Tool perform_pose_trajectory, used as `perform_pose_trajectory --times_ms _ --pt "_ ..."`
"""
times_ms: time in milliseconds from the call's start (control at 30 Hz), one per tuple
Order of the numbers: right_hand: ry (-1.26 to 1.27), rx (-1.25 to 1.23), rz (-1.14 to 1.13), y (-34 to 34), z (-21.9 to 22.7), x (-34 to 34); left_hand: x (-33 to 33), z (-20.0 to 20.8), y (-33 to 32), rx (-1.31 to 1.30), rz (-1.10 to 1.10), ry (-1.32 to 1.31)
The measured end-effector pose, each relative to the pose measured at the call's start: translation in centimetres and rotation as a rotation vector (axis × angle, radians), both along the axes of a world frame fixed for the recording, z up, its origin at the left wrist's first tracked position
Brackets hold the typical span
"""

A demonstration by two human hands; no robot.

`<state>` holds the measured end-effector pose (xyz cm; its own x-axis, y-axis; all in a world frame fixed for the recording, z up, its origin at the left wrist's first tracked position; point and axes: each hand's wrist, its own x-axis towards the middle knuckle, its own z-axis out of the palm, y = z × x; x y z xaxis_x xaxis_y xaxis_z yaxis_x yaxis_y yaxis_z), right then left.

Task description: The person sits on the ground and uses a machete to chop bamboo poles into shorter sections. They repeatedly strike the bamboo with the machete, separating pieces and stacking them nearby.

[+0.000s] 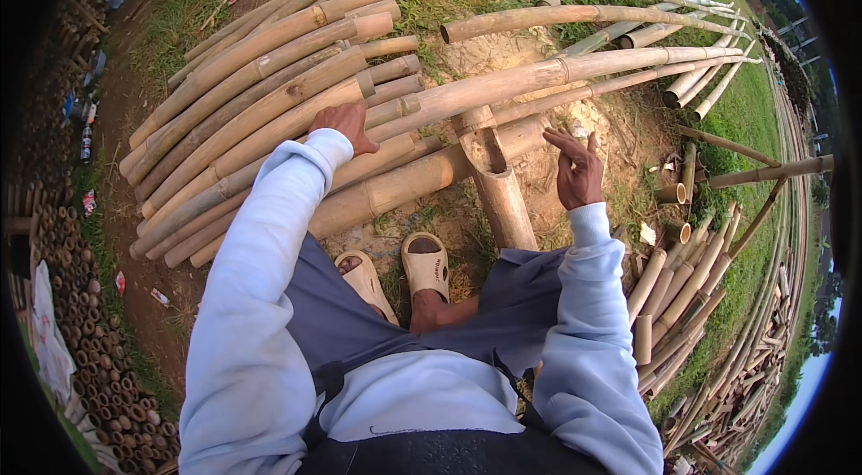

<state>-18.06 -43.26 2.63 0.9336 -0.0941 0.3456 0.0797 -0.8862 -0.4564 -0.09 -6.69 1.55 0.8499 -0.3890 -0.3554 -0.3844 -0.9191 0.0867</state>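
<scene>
My left hand (344, 127) is closed over a long bamboo pole (503, 89) beside the pile, thumb on its near side; its other fingers are partly hidden. The pole runs to the far right, crossing above a thick upright-leaning bamboo piece (501, 201) with a notch cut into it. Right of that piece my right hand (579, 171) hangs in the air, fingers stretched and apart, holding nothing. A pile of cut bamboo lengths (260, 71) lies around my left hand. Near my feet a thick bamboo log (386, 188) lies crosswise behind the notched piece.
My sandals (426, 264) stand close to the log. More cut bamboo (682, 286) is stacked at the right, beside a bamboo frame (763, 174). Long poles (682, 30) reach over the grass at the far right. Many short bamboo pieces (94, 331) are heaped at the left.
</scene>
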Motion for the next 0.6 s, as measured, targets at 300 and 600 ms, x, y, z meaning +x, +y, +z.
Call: perform_pose_trajectory --times_ms 300,600 --pt "0.228 0.179 -0.842 -3.2 -8.7 -33.4 -0.6 -0.9 -0.7 -0.060 -0.040 -0.208" --pt "0.268 0.098 -0.755 6.3 -16.1 -37.4 -0.5 -0.2 -0.1 -0.046 -0.010 -0.117"
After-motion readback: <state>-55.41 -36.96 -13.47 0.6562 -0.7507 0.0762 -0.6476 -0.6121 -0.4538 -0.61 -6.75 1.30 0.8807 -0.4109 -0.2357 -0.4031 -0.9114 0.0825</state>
